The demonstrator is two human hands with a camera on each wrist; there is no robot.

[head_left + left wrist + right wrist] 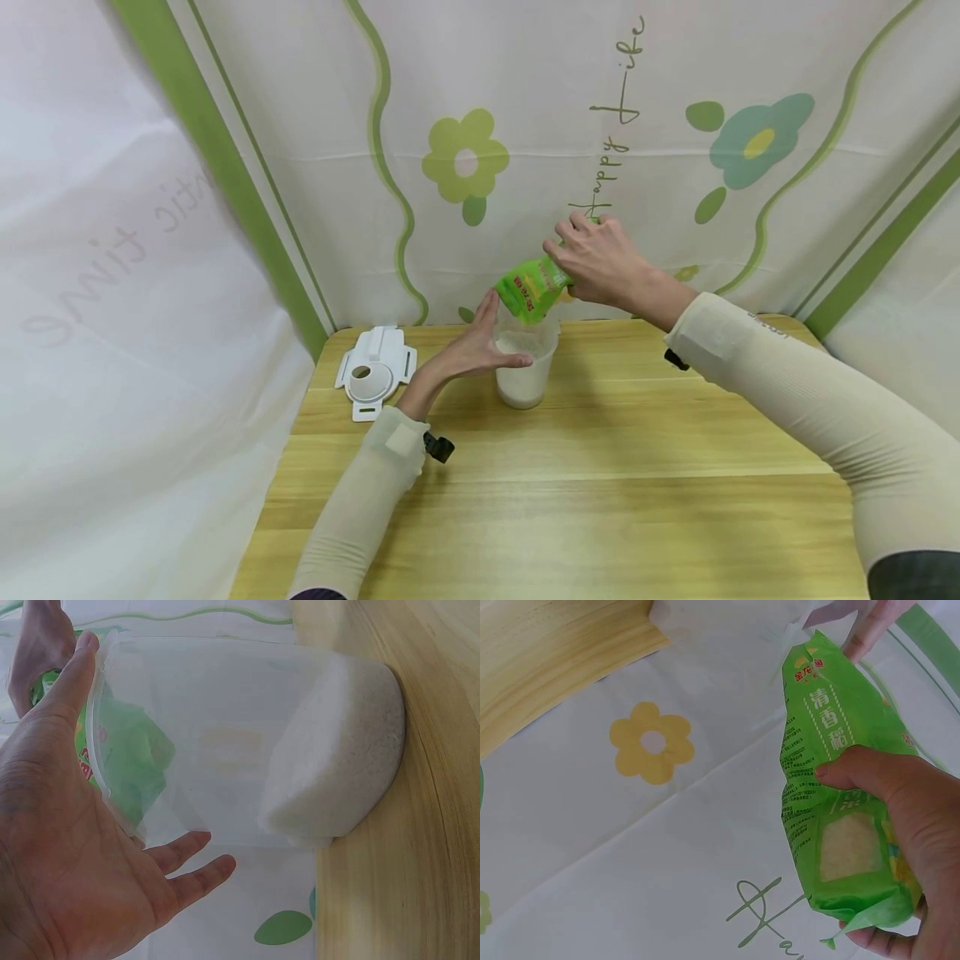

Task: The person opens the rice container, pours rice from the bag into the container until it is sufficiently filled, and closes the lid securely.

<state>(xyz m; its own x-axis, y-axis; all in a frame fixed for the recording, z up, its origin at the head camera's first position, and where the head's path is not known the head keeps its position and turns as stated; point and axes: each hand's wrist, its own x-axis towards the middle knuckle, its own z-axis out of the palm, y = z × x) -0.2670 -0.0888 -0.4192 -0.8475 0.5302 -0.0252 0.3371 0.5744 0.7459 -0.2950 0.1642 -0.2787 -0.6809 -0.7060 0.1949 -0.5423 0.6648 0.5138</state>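
A clear plastic cup [525, 367] [247, 742] stands on the wooden table [570, 492], partly filled with white rice [521, 385] [337, 757]. My left hand [480, 346] [82, 847] is beside the cup's left side with fingers straight, the thumb near its wall. My right hand [600, 258] [900, 847] grips a green rice bag [532, 287] [840, 780] by its bottom end and tilts it mouth-down over the cup's rim. The bag's mouth is partly inside the cup in the left wrist view.
A white flat plastic piece with a round funnel-like part [372, 375] lies at the table's back left. Flower-printed cloth walls [465, 158] close in the table at the back and both sides.
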